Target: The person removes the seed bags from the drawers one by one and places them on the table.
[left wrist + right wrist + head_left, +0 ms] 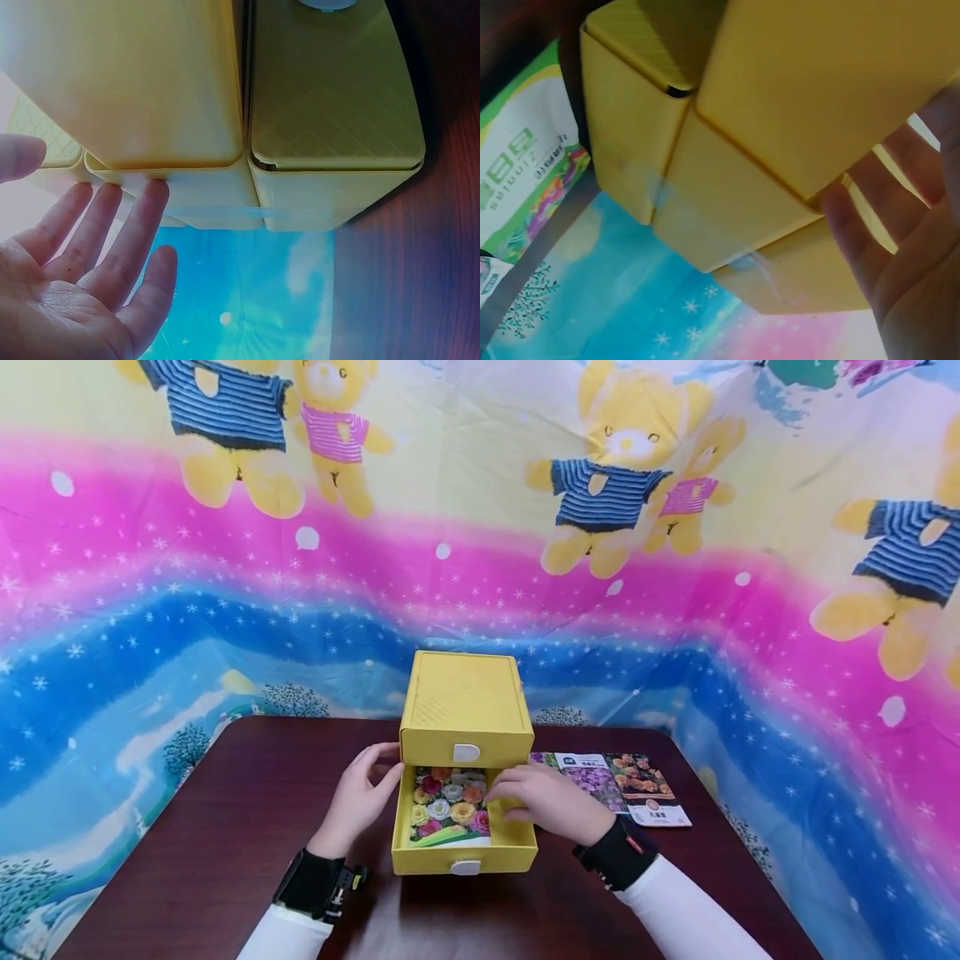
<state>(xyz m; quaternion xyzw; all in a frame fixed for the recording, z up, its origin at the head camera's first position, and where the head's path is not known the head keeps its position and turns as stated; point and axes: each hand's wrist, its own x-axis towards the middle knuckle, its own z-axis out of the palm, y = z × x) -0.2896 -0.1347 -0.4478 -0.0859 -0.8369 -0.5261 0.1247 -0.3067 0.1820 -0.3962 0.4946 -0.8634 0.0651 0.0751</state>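
A yellow drawer box (pixel 465 693) stands on the table, its top drawer closed. Below that, a yellow drawer (pixel 512 858) with a white tab (pixel 465 867) is pulled out. Inside lies a packet printed with colourful roses (pixel 450 810). My left hand (pixel 358 802) is at the box's left side, fingers extended and fingertips near the pulled-out drawer's side; the left wrist view shows its palm (pixel 67 315) with nothing in it. My right hand (pixel 551 800) reaches over the drawer's right rim, fingertips near the packet's right edge. In the right wrist view its fingers (pixel 889 191) look extended beside the drawer.
Flower packets lie right of the box: one with purple blooms (pixel 594 783) and one with orange blooms (pixel 648 789). A lower drawer (pixel 337 90) is beneath the pulled-out one. A patterned cloth (pixel 450 585) hangs behind the dark wooden table (pixel 225 827).
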